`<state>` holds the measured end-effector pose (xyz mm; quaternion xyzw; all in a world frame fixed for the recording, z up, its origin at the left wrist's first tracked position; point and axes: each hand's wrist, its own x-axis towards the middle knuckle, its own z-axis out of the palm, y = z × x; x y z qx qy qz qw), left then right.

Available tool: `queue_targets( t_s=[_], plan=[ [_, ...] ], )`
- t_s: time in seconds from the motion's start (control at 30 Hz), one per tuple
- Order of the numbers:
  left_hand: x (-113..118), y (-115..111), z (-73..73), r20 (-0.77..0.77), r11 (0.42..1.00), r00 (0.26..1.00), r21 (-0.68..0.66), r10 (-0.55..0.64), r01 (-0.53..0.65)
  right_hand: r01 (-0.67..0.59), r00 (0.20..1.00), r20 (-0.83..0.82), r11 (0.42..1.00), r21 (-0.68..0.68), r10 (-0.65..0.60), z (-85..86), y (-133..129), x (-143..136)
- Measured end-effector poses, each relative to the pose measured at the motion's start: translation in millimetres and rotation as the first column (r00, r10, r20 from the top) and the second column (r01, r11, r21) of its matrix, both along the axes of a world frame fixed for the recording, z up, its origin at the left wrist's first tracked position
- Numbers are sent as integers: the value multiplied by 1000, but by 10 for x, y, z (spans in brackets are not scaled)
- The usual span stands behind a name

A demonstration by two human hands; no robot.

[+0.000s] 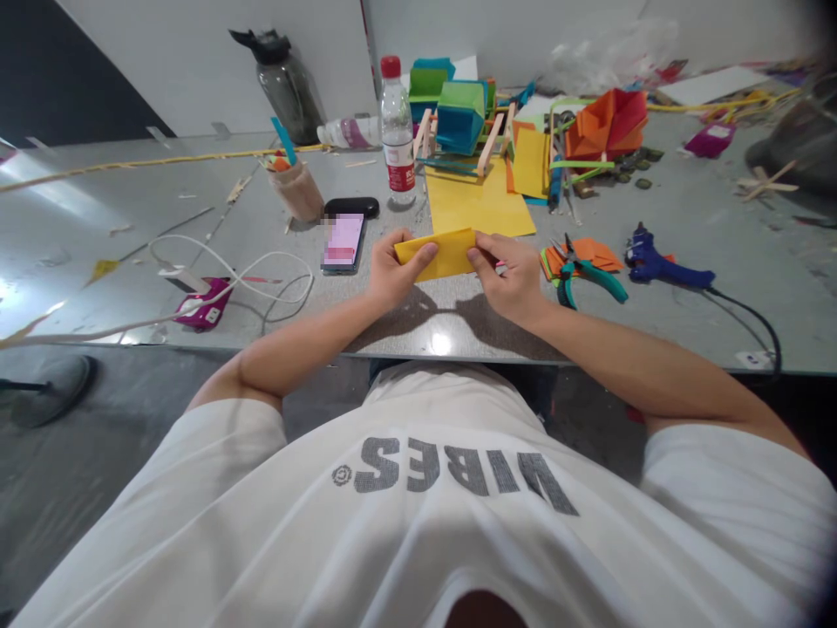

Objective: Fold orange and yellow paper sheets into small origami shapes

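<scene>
A folded piece of yellow paper [445, 255] is held up over the table's front part, between my two hands. My left hand [394, 269] pinches its left end, thumb on the near face. At the right end, my right hand [512, 272] grips the paper between thumb and fingers. Behind it lies a larger yellow sheet [480, 205] flat on the table. Right of my right hand are teal-handled pliers [592, 277] on a stack of orange paper pieces [598, 253], with a blue glue gun [667, 259] farther right.
A water bottle [398, 139], phone [343, 240] and stick holder [296, 187] stand or lie left of centre. Colourful paper-and-stick models [461, 118] fill the back. A purple power strip [204, 305] with white cables lies left. The glue gun's black cord [762, 318] hangs near the front edge.
</scene>
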<state>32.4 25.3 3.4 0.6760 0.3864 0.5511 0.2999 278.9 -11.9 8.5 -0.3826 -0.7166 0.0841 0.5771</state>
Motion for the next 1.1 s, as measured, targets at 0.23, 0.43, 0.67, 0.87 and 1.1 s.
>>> queue_targets(
  t_s=[0.23, 0.43, 0.67, 0.87, 1.1],
  plan=[
    [-70, 35, 40, -184, 976, 982, 217, 27, 14, 3, 984, 175, 976, 216, -42, 93, 166, 207],
    [-13, -151, -97, -262, 938, 938, 201, -226, 282, -91, 941, 337, 956, 280, -9, 153, 188, 294],
    [-5, -160, -123, -210, 833, 959, 482, -190, 270, -271, 930, 326, 918, 289, 172, 15, 171, 262],
    [-48, -176, -36, -225, 819, 968, 530, -112, 218, -237, 956, 221, 953, 190, 194, -73, 122, 247],
    [-52, -187, -31, -195, 806, 972, 550, -131, 219, -226, 951, 237, 970, 91, 199, -59, 134, 247]
  ],
)
